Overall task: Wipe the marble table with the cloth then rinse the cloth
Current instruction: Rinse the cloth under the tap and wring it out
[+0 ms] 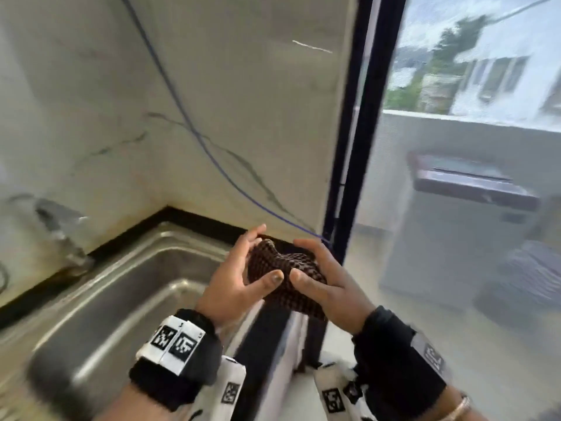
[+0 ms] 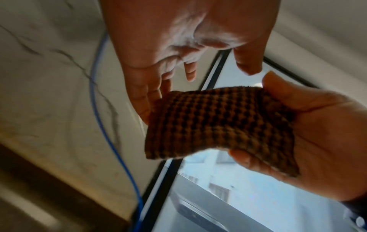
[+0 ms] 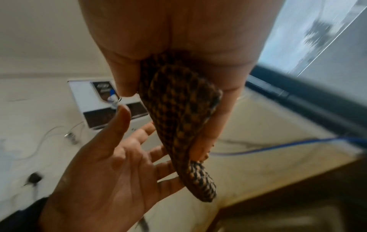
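A brown-and-black checked cloth [image 1: 273,265] is held in the air over the right rim of the steel sink [image 1: 121,284]. My right hand [image 1: 321,268] grips its right side, thumb on top and fingers curled beneath. The left wrist view shows this grip on the cloth [image 2: 208,122] by the right hand [image 2: 298,125]. My left hand [image 1: 247,259] lies against the cloth's left side with straight fingers. In the right wrist view the left hand [image 3: 119,157] is spread flat, with only its fingertips touching the cloth [image 3: 178,102].
A marble wall [image 1: 212,86] with a blue cable [image 1: 188,123] rises behind the sink. A blurred tap [image 1: 60,226] sits at the left. A dark window frame [image 1: 358,147] stands just right of the hands. A white appliance [image 3: 95,100] hangs on the wall.
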Available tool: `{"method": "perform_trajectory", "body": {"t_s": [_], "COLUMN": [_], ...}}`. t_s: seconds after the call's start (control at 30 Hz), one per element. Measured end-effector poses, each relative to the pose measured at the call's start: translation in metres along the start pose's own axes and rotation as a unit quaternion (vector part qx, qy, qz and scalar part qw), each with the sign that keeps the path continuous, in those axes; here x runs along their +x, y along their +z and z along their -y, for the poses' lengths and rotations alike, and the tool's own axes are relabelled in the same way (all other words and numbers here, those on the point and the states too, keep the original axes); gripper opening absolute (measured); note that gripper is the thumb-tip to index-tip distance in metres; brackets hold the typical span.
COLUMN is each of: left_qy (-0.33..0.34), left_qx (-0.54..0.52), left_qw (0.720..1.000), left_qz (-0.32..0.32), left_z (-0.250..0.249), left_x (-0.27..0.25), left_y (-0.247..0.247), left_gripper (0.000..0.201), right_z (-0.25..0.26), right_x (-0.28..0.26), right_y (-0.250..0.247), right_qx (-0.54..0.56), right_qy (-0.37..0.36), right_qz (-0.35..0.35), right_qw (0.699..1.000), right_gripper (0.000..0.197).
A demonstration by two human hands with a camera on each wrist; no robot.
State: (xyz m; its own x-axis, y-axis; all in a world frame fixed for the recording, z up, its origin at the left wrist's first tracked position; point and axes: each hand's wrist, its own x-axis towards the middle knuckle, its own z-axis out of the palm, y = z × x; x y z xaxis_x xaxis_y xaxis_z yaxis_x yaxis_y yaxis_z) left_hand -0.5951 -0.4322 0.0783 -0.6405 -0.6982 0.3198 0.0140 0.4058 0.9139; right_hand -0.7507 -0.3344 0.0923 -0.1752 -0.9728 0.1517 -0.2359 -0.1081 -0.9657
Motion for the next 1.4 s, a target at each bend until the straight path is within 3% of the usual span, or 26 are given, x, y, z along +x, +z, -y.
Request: {"method": "perform_trajectory", "body": {"t_s": [0.13, 0.3, 0.4, 0.5, 0.57, 0.63, 0.77, 0.83, 0.97, 1.1, 1.2, 1.27, 1.4], "left_qy": [-0.044, -0.094, -0.129, -0.165, -0.186, -0.203, -0.203, -0.187, -0.198, -0.213, -0.208, -0.222, -0.320], "left_qx": [0.078, 0.070, 0.114, 0.151, 0.190, 0.222, 0.226, 0.226, 0.233, 0.262, 0.267, 0.273, 0.303], "left_qw": [0.990, 0.963, 0.929, 0.884, 0.859, 0.831, 0.795, 0.783, 0.784, 0.763, 0.752, 0.767, 0.793], "left_qz": [-0.110, -0.243, -0.328, -0.411, -0.437, -0.468, -0.525, -0.548, -0.541, -0.551, -0.566, -0.537, -0.421], "left_z": [0.018, 0.030, 0.034, 0.041, 0.043, 0.044, 0.041, 0.038, 0.039, 0.044, 0.052, 0.067, 0.117], "left_x": [-0.027, -0.068, -0.086, -0.094, -0.091, -0.078, -0.049, -0.040, -0.028, -0.012, 0.001, 0.008, 0.010], "left_y": [-0.057, -0.105, -0.121, -0.125, -0.123, -0.118, -0.111, -0.112, -0.121, -0.151, -0.180, -0.198, -0.218], "left_gripper": [0.078, 0.079, 0.072, 0.051, 0.052, 0.048, 0.043, 0.041, 0.033, 0.007, 0.013, 0.010, 0.021], "right_z": [0.001, 0.005, 0.005, -0.001, -0.008, -0.015, -0.029, -0.033, -0.036, -0.040, -0.048, -0.055, -0.081], "right_x": [0.056, 0.100, 0.118, 0.136, 0.148, 0.163, 0.191, 0.201, 0.219, 0.241, 0.256, 0.261, 0.266], "right_y": [0.056, 0.118, 0.145, 0.158, 0.158, 0.154, 0.143, 0.142, 0.151, 0.161, 0.170, 0.178, 0.189], "right_qx": [0.007, 0.028, 0.021, 0.024, 0.016, -0.012, -0.067, -0.091, -0.078, -0.052, -0.072, -0.110, -0.232], "right_qy": [-0.007, -0.019, -0.038, -0.044, -0.044, -0.049, -0.044, -0.075, -0.105, -0.100, -0.082, -0.073, -0.049], "right_qz": [0.104, 0.233, 0.286, 0.342, 0.367, 0.398, 0.427, 0.438, 0.428, 0.426, 0.406, 0.392, 0.374], "right_qw": [0.995, 0.972, 0.957, 0.938, 0.929, 0.916, 0.901, 0.891, 0.894, 0.898, 0.907, 0.910, 0.897], "right_gripper": [0.051, 0.036, 0.030, 0.022, 0.017, 0.023, 0.058, 0.057, 0.042, 0.039, 0.032, 0.025, 0.013]}}
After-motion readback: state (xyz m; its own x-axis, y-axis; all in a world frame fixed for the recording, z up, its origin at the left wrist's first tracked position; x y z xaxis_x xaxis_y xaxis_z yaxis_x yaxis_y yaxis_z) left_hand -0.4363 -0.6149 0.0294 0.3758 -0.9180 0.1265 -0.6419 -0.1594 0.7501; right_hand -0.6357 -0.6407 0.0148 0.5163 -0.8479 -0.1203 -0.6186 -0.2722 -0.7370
